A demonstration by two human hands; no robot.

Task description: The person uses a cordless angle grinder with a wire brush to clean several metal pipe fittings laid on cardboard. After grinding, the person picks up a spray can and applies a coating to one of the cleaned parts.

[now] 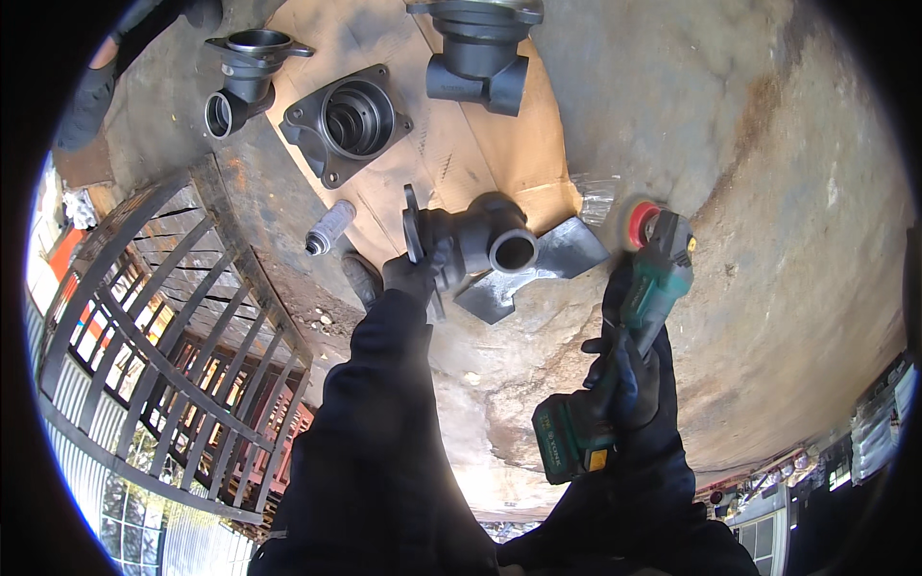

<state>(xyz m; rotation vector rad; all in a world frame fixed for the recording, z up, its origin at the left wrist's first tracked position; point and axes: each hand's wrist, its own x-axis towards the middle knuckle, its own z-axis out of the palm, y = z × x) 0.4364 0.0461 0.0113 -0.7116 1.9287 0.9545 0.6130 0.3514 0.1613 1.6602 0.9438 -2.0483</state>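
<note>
Gloved left hand grasps a grey pipe fitting on cardboard; right hand, just right of the fitting, clenches a green grinder.

Both forearms rise from the lower edge of the frame in dark navy, loose, creased fabric sleeves. Left hand, centre frame, wears a black glove, cuff meeting the sleeve. Right hand, lower right of centre, wears a matching black glove, slightly glossy over the fingers.
</note>
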